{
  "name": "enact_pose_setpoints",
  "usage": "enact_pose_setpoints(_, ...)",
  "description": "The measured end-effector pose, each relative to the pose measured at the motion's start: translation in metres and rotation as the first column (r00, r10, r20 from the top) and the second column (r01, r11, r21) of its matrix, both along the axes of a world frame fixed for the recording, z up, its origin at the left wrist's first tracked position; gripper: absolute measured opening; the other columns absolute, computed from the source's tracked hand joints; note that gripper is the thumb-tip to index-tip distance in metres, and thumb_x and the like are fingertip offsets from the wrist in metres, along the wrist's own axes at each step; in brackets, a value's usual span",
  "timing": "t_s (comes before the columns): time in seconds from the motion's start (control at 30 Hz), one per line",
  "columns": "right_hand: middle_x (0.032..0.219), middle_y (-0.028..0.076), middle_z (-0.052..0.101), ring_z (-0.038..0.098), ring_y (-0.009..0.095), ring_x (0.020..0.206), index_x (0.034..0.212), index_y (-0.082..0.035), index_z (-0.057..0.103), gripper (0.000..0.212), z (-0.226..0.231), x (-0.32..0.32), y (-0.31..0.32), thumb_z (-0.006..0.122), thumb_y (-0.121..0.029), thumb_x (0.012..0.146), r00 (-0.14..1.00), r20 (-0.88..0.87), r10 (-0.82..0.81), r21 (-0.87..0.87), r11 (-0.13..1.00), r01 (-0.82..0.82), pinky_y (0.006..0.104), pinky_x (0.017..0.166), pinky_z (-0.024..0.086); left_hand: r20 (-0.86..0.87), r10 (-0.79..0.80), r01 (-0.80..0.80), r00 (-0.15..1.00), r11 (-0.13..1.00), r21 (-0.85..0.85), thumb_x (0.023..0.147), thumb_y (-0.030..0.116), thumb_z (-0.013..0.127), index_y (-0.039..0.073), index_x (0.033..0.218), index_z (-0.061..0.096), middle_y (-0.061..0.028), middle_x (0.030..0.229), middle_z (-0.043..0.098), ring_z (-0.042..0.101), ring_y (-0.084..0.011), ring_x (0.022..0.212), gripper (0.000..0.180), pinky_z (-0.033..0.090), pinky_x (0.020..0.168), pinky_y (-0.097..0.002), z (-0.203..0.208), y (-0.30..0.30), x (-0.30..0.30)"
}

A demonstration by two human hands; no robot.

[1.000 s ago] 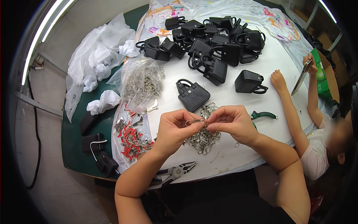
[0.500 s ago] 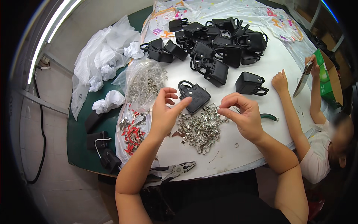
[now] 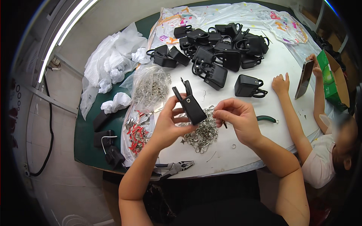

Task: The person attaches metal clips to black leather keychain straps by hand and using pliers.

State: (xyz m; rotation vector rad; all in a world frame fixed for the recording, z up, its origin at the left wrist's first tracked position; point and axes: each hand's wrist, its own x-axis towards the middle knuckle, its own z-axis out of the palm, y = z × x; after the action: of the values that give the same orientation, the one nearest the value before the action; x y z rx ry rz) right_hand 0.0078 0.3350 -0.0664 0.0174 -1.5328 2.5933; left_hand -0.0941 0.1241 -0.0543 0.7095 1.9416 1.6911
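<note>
My left hand [image 3: 168, 122] grips a small black bag [image 3: 189, 102] and holds it up above the white table [image 3: 241, 150]. My right hand [image 3: 234, 118] is pinched beside the bag's lower right edge, with a thin dark piece hanging from its fingertips that is too small to make out. Under both hands lies a pile of silver metal clasps [image 3: 203, 132].
A heap of black bags [image 3: 218, 41] fills the far table. A clear bag of clasps [image 3: 151, 86], red-tagged parts [image 3: 137, 133], pliers [image 3: 173, 167] and a green-handled tool [image 3: 267, 119] lie nearby. At the right, another person's hands hold a phone [image 3: 304, 78] next to a green box [image 3: 332, 81].
My left hand has picked the black bag off the table and lifted it up. My right hand has come in close beside it.
</note>
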Motion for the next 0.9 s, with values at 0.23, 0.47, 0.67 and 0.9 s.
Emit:
enact_pose_setpoints(0.23, 0.092, 0.006, 0.065, 0.063, 0.01, 0.076, 0.097, 0.004, 0.069, 0.008, 0.008, 0.019, -0.019, 0.071, 0.001, 0.089, 0.988, -0.061, 0.139, 0.013, 0.99, -0.139, 0.0228, 0.067, 0.052, 0.184, -0.081, 0.062, 0.98, 0.992, 0.111, 0.077, 0.012, 0.084, 0.007, 0.132, 0.044, -0.013, 0.129, 0.048, 0.056, -0.0219, 0.118, 0.068, 0.055, 0.09, -0.0353, 0.005, 0.001, 0.056)
enact_pose_setpoints(0.47, 0.091, 0.006, 0.068, 0.064, 0.008, 0.075, 0.092, 0.001, 0.072, 0.008, 0.015, 0.021, -0.01, 0.075, 0.002, 0.084, 0.98, -0.135, 0.144, 0.411, 0.908, -0.077, 0.0214, 0.064, 0.051, -0.458, -0.103, 0.043, 0.883, 0.989, -0.14, 0.073, 0.017, 0.083, 0.003, 0.118, 0.057, -0.0191, 0.136, 0.043, 0.052, -0.0324, 0.123, 0.054, 0.047, 0.099, -0.0389, 0.019, -0.006, 0.057)
enact_pose_setpoints(0.67, 0.089, 0.008, 0.07, 0.067, 0.011, 0.075, 0.089, 0.001, 0.073, 0.011, 0.016, 0.02, -0.012, 0.078, 0.002, 0.08, 0.943, -0.304, 0.138, 0.594, 0.801, 0.074, 0.0228, 0.064, 0.053, -0.567, -0.186, 0.04, 0.803, 0.965, -0.26, 0.071, 0.016, 0.084, 0.003, 0.119, 0.059, -0.0232, 0.14, 0.041, 0.048, -0.0392, 0.129, 0.056, 0.042, 0.105, -0.0432, 0.025, -0.018, 0.059)
enact_pose_setpoints(0.9, 0.089, 0.008, 0.069, 0.066, 0.012, 0.073, 0.092, 0.0, 0.071, 0.01, 0.011, 0.017, -0.013, 0.076, 0.0, 0.083, 0.938, -0.316, 0.141, 0.673, 0.73, 0.116, 0.0239, 0.063, 0.053, -0.648, -0.179, -0.018, 0.741, 0.959, -0.284, 0.071, 0.02, 0.085, 0.006, 0.12, 0.06, -0.0236, 0.14, 0.043, 0.048, -0.0412, 0.124, 0.057, 0.041, 0.105, -0.0481, 0.028, -0.019, 0.064)
